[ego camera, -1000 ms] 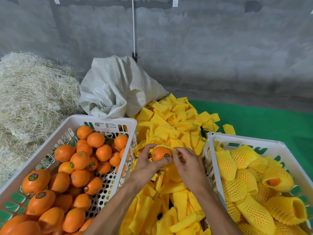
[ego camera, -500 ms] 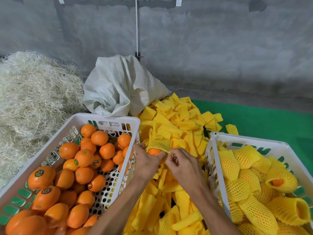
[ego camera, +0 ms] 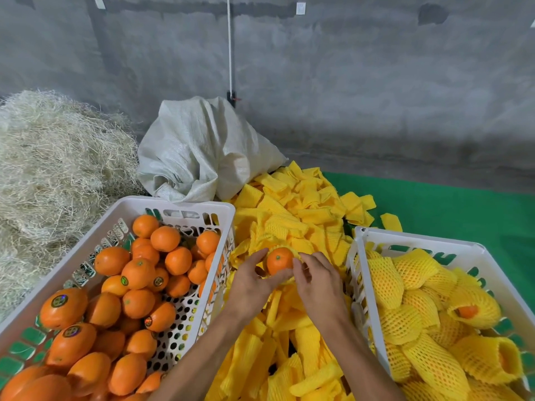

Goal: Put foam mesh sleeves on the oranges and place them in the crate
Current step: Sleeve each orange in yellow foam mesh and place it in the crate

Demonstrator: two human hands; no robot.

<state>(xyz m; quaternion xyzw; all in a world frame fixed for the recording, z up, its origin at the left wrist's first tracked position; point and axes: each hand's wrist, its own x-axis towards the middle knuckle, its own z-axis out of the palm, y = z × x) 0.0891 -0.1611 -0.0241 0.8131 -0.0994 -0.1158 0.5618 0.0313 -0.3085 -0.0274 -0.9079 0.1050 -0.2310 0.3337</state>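
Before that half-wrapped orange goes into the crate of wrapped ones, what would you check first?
1. Sleeve fully over the orange: not ok, the top is bare and the foam mesh sleeve sits bunched around its rim.
2. Both hands on it: ok, the left hand cradles the fruit and the right hand pinches the sleeve edge.
3. Room in the right crate: ok, space shows above the wrapped oranges.
4. Path to that crate: ok, only its low wall lies between.
5. Sleeve torn: cannot tell.

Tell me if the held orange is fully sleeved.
Not fully: the orange shows bare on top, the sleeve bunched round its edge.
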